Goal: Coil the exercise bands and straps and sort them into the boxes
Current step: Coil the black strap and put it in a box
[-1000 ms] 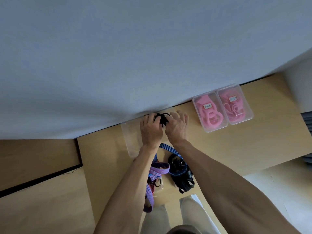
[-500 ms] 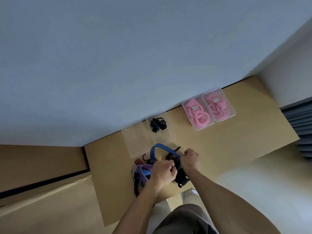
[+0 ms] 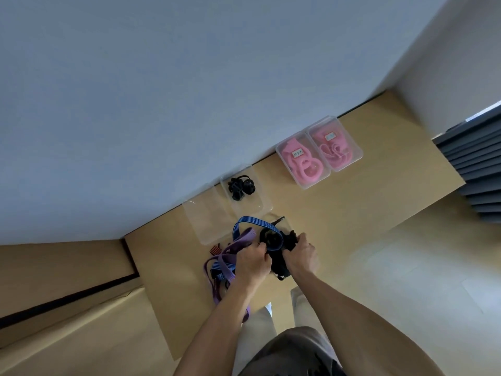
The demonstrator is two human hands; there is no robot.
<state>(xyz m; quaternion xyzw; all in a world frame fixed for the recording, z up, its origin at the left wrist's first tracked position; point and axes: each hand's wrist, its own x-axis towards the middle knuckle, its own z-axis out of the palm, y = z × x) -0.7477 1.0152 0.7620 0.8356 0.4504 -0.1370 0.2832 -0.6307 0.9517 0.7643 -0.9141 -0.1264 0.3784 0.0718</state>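
Left hand [image 3: 252, 260] gripping blue striped strap [image 3: 248, 222], right hand [image 3: 302, 253] clutching black straps [image 3: 273, 240]

I can make out a small white label [image 3: 297, 153] on the nearer pink-filled box [image 3: 303, 162], up and right of my hands, and another label [image 3: 330, 136] on the box beside it [image 3: 336, 146]. Both carry dark marks too small and blurred for me to read.

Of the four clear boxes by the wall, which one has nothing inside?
The leftmost clear box: it looks empty, while its neighbour holds black straps and the two right boxes hold pink bands.
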